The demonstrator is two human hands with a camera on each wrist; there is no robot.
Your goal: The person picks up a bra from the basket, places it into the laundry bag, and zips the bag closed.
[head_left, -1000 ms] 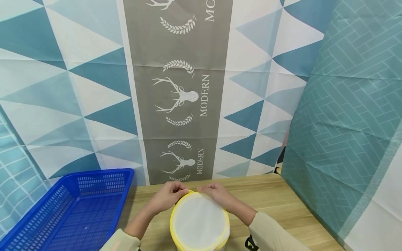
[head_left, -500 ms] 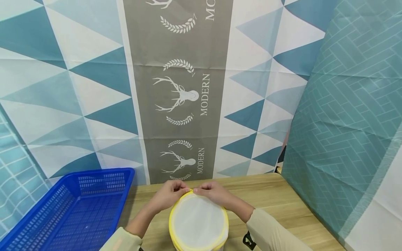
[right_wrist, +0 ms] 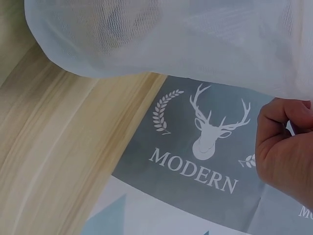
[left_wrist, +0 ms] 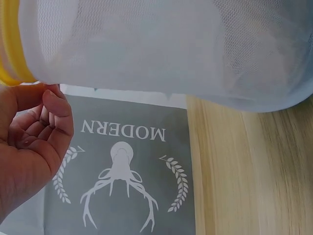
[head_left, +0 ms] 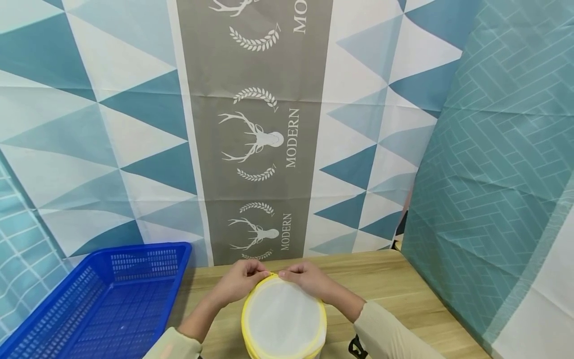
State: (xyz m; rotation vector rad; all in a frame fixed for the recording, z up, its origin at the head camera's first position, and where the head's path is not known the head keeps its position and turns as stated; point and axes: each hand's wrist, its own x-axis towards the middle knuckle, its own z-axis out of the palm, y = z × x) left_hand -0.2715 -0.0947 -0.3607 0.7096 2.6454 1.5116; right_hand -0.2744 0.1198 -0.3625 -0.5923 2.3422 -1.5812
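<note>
A white mesh laundry bag [head_left: 287,319] with yellow trim stands upright on the table, its round top facing up in the head view. At the far edge of that top, my left hand [head_left: 237,284] pinches the yellow trim [head_left: 245,309] between thumb and fingers. Just to its right, my right hand [head_left: 314,284] pinches the same rim, thumb on top. The left wrist view shows the bag's mesh side [left_wrist: 146,44] and my curled left fingers [left_wrist: 58,110] under the yellow band. From the right wrist, the curled right hand [right_wrist: 286,147] is seen at the bag's edge; its fingertips are partly cut off.
To the left sits a blue perforated plastic basket [head_left: 172,299]. The wooden table [head_left: 381,279] meets a patterned cloth [head_left: 260,174] behind and a teal cloth [head_left: 484,199] on the right. A black strap buckle [head_left: 357,347] hangs by the right sleeve.
My right fingers, blurred and slightly off the zip end a second ago, came in to the left beside the left fingertips, then shifted slightly right along the rim. The left hand stays put.
</note>
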